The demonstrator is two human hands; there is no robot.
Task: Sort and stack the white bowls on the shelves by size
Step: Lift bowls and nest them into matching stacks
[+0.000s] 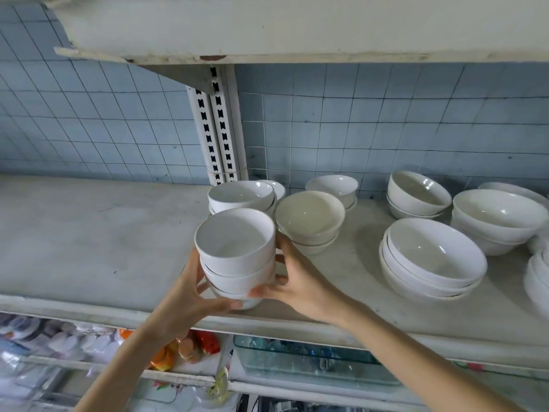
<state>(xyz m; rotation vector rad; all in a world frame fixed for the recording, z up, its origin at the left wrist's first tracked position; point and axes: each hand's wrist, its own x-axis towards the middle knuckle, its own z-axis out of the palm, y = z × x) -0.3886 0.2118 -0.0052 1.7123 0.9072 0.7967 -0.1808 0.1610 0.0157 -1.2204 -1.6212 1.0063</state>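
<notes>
Hiding bowl stack (236,248) base, left hand (190,301), right hand (297,281)

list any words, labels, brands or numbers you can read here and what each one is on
No text can be read in this view.
Stack of small white bowls, gripped by the left hand and right hand: plain, no mark showing.
Stack of large white bowls: plain, no mark showing.
Orange and red packets on the shelf below: any print is too blurred to read.
</notes>
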